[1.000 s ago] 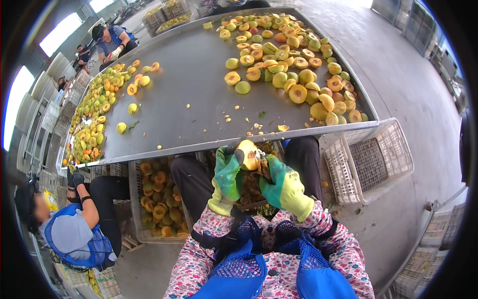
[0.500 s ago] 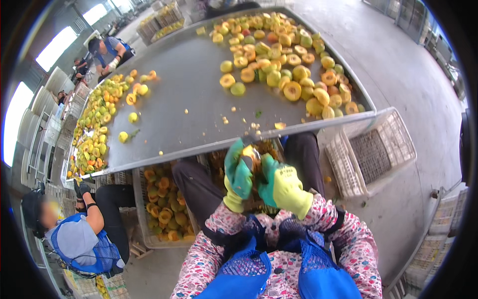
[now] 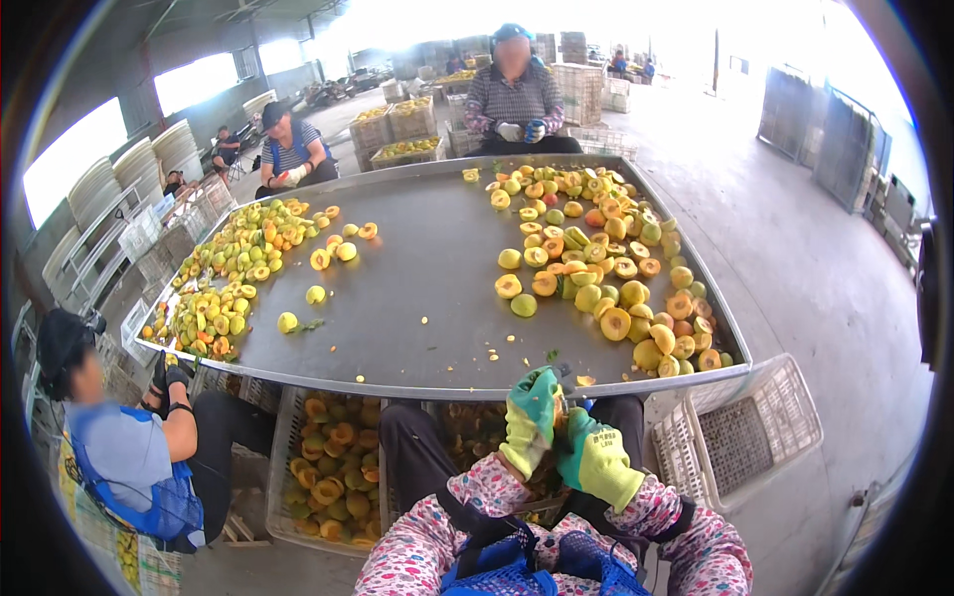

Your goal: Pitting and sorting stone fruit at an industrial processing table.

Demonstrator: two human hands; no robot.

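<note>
Since half a second ago the view has tipped upward, so far more of the hall shows and both gloved hands sit lower, just below the near rim of the grey metal table point(image 3: 397, 298). Left hand point(image 3: 530, 419) and right hand point(image 3: 599, 462), in green-and-yellow gloves, are pressed together around a small yellow fruit point(image 3: 560, 409), of which only a sliver shows between the fingers; whether a tool is also held cannot be told.

Just right of the right hand stands a white plastic crate point(image 3: 735, 432) with a slatted base, nothing visible inside. Under the table to the left of the left hand, a white crate point(image 3: 328, 472) holds halved orange-yellow fruit. Directly beneath the hands, between the knees, another container of fruit point(image 3: 467, 437) is partly hidden.

Beyond the hands and to their right, a heap of halved and whole peaches point(image 3: 596, 253) spreads across the tabletop; far to the left lies a heap of smaller yellow-green fruit point(image 3: 234, 273). Crates of fruit point(image 3: 402, 117) are stacked well beyond the table's far edge, and tall stacks of pale crates point(image 3: 581, 89) rise behind a seated person point(image 3: 514, 94) at the far side. Another person in a striped shirt point(image 3: 290, 149) sits at the far left corner, and a person in a blue apron point(image 3: 119, 457) sits close on the left.
</note>
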